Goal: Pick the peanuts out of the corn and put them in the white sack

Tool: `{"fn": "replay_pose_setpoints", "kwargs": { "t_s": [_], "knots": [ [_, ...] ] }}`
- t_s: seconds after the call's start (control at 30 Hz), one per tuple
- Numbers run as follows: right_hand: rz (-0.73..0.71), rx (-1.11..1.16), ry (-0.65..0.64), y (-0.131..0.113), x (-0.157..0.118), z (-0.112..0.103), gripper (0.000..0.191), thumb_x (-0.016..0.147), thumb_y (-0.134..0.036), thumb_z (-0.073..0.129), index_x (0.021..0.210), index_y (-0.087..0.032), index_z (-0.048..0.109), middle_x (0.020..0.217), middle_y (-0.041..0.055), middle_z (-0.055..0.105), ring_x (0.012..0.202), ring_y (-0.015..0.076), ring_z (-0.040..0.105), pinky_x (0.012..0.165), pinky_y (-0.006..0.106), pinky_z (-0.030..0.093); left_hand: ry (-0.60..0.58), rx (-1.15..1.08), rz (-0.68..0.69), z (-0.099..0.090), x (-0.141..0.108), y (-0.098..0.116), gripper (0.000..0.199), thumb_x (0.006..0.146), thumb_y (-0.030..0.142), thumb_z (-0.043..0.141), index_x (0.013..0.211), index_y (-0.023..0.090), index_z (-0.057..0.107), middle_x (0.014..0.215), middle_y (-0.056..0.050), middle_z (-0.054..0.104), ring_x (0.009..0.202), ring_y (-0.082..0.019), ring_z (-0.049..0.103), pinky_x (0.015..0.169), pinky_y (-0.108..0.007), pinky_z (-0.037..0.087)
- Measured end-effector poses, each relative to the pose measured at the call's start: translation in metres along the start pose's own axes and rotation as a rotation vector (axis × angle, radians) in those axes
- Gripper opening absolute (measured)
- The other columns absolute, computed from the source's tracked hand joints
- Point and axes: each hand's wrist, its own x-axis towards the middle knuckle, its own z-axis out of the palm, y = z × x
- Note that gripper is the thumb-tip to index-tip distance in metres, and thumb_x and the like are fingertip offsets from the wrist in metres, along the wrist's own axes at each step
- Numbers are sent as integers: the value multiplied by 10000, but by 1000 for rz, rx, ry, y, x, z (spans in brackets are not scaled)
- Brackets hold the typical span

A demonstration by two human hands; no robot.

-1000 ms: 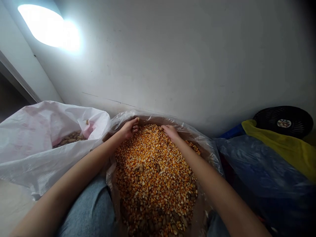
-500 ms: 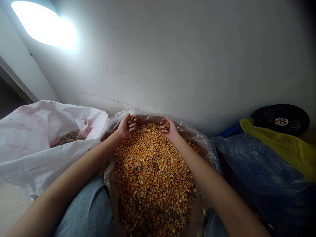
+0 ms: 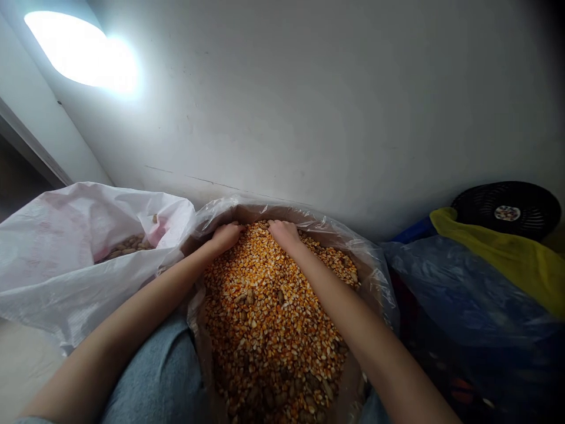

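The left hand and the right hand sit near each other at 12 o'clock on a heap of dried corn kernels, backs up, with the fingers sunk among the kernels. Whether either grip is open or closed around a handful, I cannot tell. The heap fills a clear plastic bag, which stands against the person's jeans-clad legs at 6 o'clock. Peanuts in the shell are scattered through the corn. Just beside the bag at 9 o'clock, a white woven sack holds more peanuts. At 3 o'clock, a yellow cloth lies over a blue plastic sheet, with a round black fan beyond. A white wall rises behind everything.
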Motion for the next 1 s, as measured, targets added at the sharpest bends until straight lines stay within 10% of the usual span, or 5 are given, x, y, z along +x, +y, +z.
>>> {"fn": "replay_pose_setpoints", "kwargs": {
  "t_s": [0.47, 0.73, 0.87, 1.0],
  "knots": [
    [146, 88, 12, 0, 0, 5, 243, 813, -235, 400, 864, -140, 617, 815, 130, 637, 762, 227, 589, 648, 311, 420, 18, -301, -88, 2, -1, 0, 147, 763, 239, 431, 840, 153, 523, 862, -99, 578, 690, -170, 500, 608, -259, 357],
    [442, 1377, 84, 39, -2, 4, 224, 706, -369, 530, 747, -154, 578, 582, -6, 537, 453, 74, 458, 390, 178, 322, 90, -714, -146, -7, 5, 5, 101, 754, 243, 443, 760, 157, 496, 593, 7, 469, 552, -108, 431, 488, -207, 327],
    [449, 2061, 24, 58, -13, 0, 149, 658, -266, 591, 732, -164, 513, 538, -50, 465, 402, 32, 388, 324, 124, 247, -79, -1234, -195, -20, 0, 10, 162, 773, 297, 439, 826, 153, 490, 549, 38, 388, 416, -54, 340, 353, -160, 238],
    [407, 2264, -30, 66, -21, -6, 83, 698, -230, 516, 699, -164, 465, 551, -40, 475, 399, 34, 378, 310, 119, 244, -252, -1784, -213, -28, -2, 10, 87, 749, 218, 501, 764, 133, 494, 645, 10, 448, 408, -15, 341, 308, -119, 209]
  ]
}}
